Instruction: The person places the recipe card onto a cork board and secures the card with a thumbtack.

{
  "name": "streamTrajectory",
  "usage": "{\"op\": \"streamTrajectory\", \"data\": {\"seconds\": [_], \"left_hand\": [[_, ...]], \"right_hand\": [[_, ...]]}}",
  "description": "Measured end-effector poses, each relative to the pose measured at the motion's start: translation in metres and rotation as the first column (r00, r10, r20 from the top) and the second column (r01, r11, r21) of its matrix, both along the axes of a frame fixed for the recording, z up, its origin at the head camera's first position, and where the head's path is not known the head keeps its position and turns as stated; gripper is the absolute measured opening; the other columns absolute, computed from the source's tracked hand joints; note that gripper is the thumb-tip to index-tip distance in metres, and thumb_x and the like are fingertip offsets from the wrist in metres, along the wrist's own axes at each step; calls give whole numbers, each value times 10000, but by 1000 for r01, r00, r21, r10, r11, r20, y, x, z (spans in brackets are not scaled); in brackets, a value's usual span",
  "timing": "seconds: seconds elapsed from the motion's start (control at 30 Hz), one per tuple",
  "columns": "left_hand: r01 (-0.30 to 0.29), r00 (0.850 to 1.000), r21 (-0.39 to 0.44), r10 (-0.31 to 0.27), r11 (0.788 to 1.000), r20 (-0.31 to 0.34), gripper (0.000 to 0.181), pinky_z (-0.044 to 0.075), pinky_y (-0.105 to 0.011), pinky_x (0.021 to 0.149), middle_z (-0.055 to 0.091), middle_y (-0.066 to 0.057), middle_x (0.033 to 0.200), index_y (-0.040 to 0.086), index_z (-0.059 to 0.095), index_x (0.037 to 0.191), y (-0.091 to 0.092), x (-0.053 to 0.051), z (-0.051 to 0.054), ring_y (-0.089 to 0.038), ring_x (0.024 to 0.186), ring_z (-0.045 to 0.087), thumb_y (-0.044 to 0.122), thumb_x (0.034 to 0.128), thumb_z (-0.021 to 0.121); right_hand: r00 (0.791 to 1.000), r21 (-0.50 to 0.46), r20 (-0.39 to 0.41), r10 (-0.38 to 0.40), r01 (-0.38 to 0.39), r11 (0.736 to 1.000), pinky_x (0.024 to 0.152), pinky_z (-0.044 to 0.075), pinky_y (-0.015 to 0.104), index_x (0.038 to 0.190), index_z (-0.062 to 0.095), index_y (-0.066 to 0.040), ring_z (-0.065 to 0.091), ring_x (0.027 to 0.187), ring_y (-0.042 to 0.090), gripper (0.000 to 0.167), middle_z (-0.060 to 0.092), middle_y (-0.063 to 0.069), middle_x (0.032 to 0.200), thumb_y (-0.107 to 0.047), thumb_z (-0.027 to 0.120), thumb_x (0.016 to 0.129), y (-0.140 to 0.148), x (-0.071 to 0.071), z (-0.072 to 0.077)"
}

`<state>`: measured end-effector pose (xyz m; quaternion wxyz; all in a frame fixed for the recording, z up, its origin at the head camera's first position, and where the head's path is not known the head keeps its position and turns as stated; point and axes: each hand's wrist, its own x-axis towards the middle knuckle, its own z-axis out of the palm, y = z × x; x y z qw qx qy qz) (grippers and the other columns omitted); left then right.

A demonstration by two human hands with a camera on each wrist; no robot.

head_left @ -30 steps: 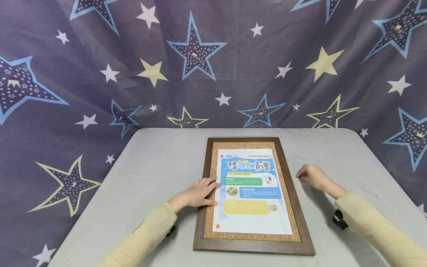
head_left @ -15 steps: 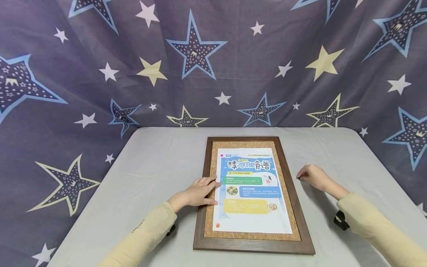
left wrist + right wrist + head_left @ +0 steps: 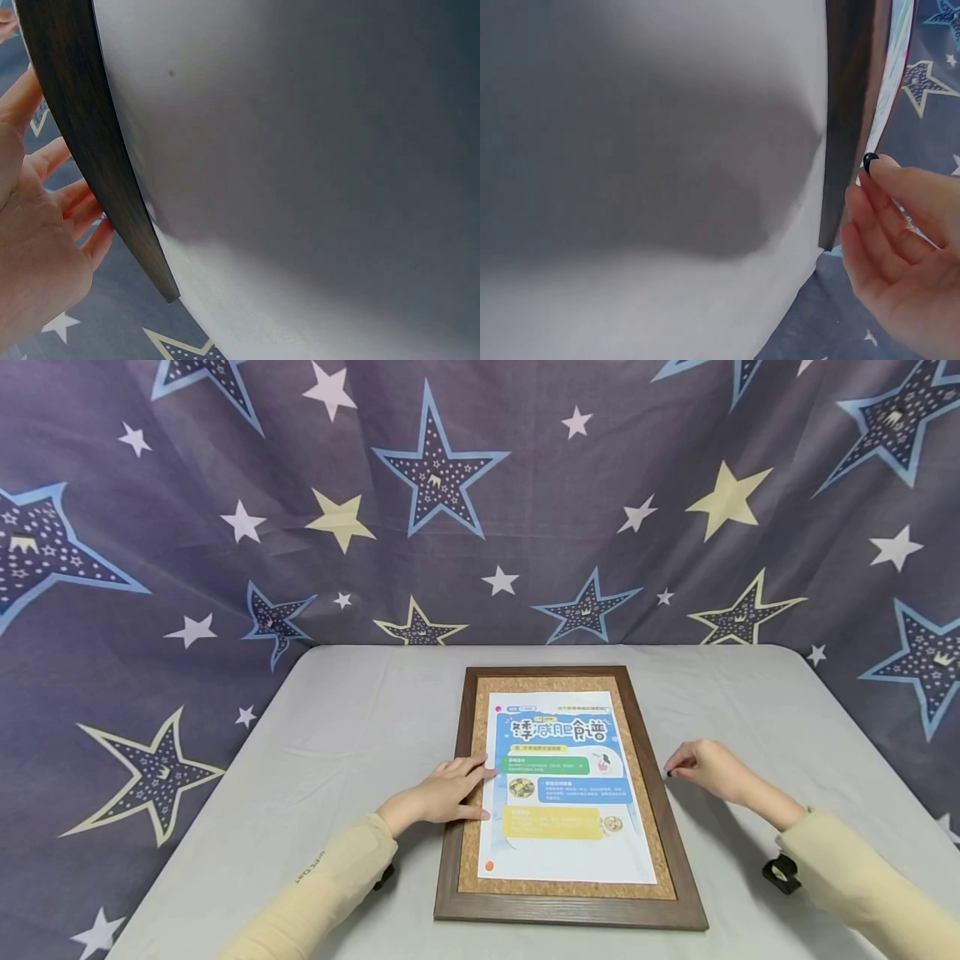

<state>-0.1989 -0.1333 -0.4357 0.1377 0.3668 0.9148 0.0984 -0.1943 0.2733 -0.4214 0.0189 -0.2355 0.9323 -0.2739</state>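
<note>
A cork board [image 3: 468, 827] in a dark brown wooden frame [image 3: 570, 908] lies on the table, with a printed paper poster [image 3: 562, 864] on it. My left hand [image 3: 442, 793] rests across the frame's left side, fingers spread and fingertips on the poster's left edge; the left wrist view shows the same hand [image 3: 37, 232] behind the frame strip. Just off the frame's right side, my right hand [image 3: 708, 768] pinches a small black push pin [image 3: 870, 162] between thumb and index finger. A pink dot [image 3: 498, 709] and an orange dot [image 3: 490, 866] mark the poster's left corners, seemingly pin heads.
Pale grey cloth covers the table [image 3: 360, 718]. Behind it hangs a dark purple curtain [image 3: 525, 543] patterned with stars. A black wrist strap [image 3: 782, 873] shows under the right sleeve [image 3: 855, 868].
My right hand has risen slightly from the table and its wrist has shifted right, the black push pin still pinched. My left hand and the board stay in place.
</note>
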Motion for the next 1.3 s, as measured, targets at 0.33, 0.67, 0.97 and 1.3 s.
{"op": "streamTrajectory", "data": {"seconds": [0.33, 0.67, 0.97, 1.3], "left_hand": [[1, 1000, 3, -1, 1000, -3, 658, 185, -456, 1019, 180, -170, 1437, 96, 337, 1357, 0, 0, 0, -313, 1289, 213, 466, 843, 517], [-3, 1000, -4, 3, 1000, 7, 654, 185, -450, 1021, 175, -159, 1441, 108, 334, 1359, 0, 0, 0, -301, 1295, 205, 471, 845, 511], [-4, 1000, 3, 4, 1000, 8, 652, 184, -457, 1020, 182, -167, 1436, 100, 339, 1355, 0, 0, 1, -311, 1291, 209, 462, 844, 519], [-9, 1000, 1, 9, 1000, 10, 656, 182, -457, 1019, 179, -164, 1439, 101, 338, 1357, 0, 1, 2, -311, 1291, 207, 464, 842, 521]], "right_hand": [[994, -85, 62, 96, -90, 992, 647, 490, 242, 778, 683, -25, 581, 701, 73, 94, 650, 45, 759, 31, 609, 767, -14, 18, 7], [950, -180, 221, 220, -182, 967, 625, 489, 220, 786, 681, -36, 585, 686, 49, 54, 664, 30, 773, -16, 636, 762, -27, 32, 8], [868, -295, 316, 384, -294, 909, 595, 501, 235, 759, 674, 3, 595, 655, 44, 58, 660, 46, 749, 28, 624, 744, -35, 41, 7], [809, -343, 395, 436, -310, 887, 526, 491, 233, 739, 681, -2, 567, 603, 14, 64, 658, 16, 705, 39, 633, 724, -43, 51, 6]]}}
